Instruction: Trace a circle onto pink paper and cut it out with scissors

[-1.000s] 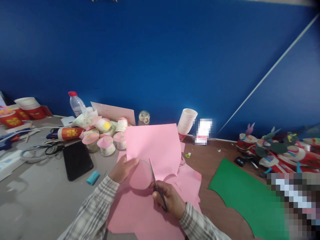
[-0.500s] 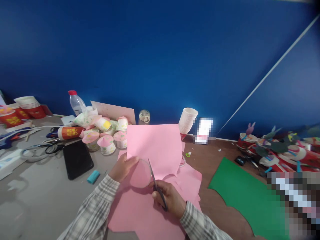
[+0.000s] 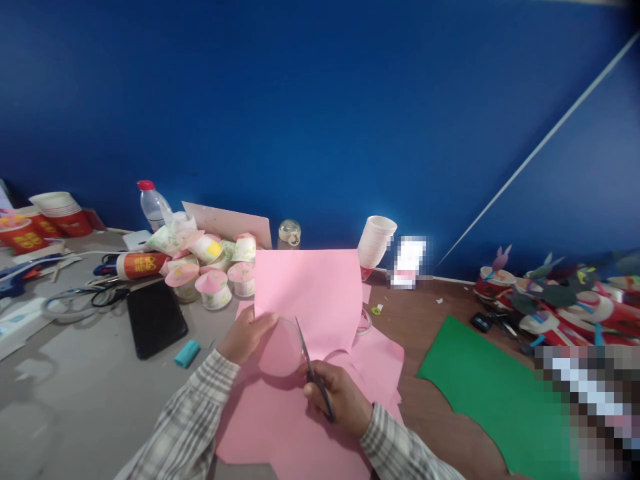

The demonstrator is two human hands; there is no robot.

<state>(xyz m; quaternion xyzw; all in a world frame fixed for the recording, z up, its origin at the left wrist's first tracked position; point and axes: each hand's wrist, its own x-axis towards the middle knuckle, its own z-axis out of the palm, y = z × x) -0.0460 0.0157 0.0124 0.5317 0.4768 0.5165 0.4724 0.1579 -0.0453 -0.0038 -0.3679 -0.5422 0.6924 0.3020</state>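
My left hand [image 3: 247,339] pinches the left edge of a pink paper sheet [image 3: 310,287], thumb on top, and holds it raised. A round outline [image 3: 280,350] shows on the sheet's lower left, just right of my left thumb. In my right hand [image 3: 340,397] are dark-handled scissors [image 3: 306,350], their blades pointing up and lying along the right side of that round outline. Whether the blades are parted cannot be made out. Under both hands lie more pink sheets [image 3: 285,427], some with curved cut edges.
Left stand small decorated paper cups [image 3: 214,288], a black phone [image 3: 156,319], a teal cap-like piece [image 3: 187,353] and a bottle [image 3: 153,203]. Stacked white cups [image 3: 376,241] lean behind the sheet. Green paper [image 3: 490,387] and red cup crafts [image 3: 545,323] lie right. A blue wall [image 3: 310,120] rises behind.
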